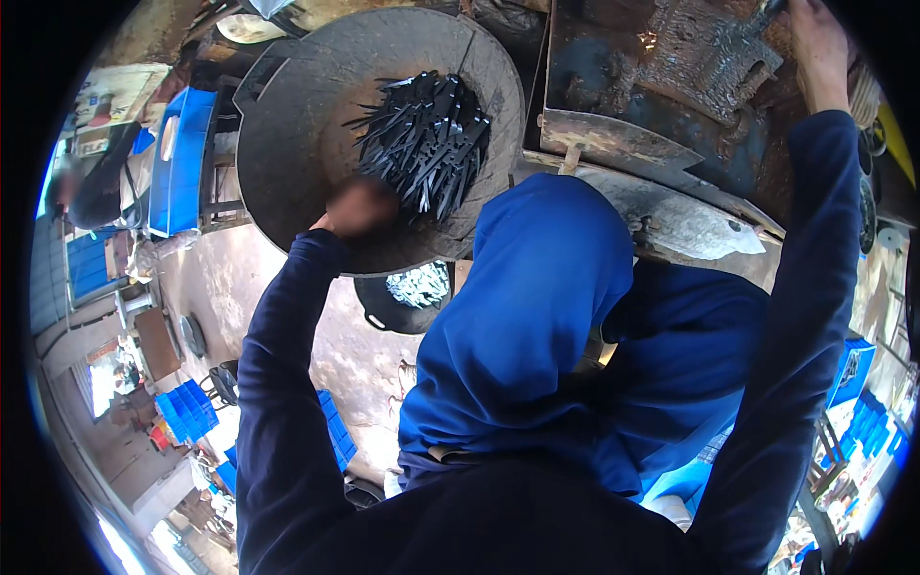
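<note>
A wide round metal pan (287, 144) sits in front of me on the left. In it lies a heap of dark, narrow metal strips (426, 144), some catching the light. My left hand (359, 206) is over the pan's near side, beside the lower left of the heap. Blur hides its fingers and anything they hold. My right arm reaches far forward to the upper right. There my right hand (819, 53) is beside a greasy, dark metal machine (709, 72), near the end of a rod (767, 14). The picture's edge cuts off its fingers.
Below the pan, a black tub (381, 311) holds pale small pieces. A metal ledge (690, 206) juts out under the machine, close to my blue-clad knees. Blue crates (182, 163) stand at the left, with a person beyond them. More blue bins (853, 369) are at the right.
</note>
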`<state>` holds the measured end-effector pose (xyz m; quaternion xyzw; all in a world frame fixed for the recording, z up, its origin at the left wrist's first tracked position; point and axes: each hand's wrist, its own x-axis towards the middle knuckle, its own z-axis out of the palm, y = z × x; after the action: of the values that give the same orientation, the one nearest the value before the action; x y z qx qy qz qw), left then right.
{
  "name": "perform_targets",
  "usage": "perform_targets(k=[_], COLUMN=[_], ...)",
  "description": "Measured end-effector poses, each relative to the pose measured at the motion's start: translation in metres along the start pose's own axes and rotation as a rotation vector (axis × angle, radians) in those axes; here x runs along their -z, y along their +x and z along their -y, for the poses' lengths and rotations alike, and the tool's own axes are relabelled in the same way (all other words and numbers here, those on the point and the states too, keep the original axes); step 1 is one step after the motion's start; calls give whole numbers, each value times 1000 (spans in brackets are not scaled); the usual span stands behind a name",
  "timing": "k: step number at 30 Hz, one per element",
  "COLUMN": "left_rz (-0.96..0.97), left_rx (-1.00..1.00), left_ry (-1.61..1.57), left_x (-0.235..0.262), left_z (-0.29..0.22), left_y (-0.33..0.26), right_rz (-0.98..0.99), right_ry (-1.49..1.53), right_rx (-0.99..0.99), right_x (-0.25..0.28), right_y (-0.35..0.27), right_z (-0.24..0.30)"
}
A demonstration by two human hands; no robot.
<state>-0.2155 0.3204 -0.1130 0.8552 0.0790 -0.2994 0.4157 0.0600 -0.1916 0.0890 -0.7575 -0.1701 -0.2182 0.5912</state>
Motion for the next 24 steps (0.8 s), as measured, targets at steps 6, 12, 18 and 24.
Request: perform_targets(k=[6,12,18,24], left_rz=[91,34,-52,-109], left_rx=[91,313,196,257], left_ry=[109,217,185,27], left_x=[27,57,112,107], left_z=[-14,-39,-32,-87], left_y=[-13,-41,-83,-85], right_rz=[3,0,-101,-112], right_ry=[-6,-54,-31,-49], right_rx=[18,52,-31,2], right_x=[3,7,-10,-7], right_y=[5,7,-7,-10], right_z=[-10,-15,7,6])
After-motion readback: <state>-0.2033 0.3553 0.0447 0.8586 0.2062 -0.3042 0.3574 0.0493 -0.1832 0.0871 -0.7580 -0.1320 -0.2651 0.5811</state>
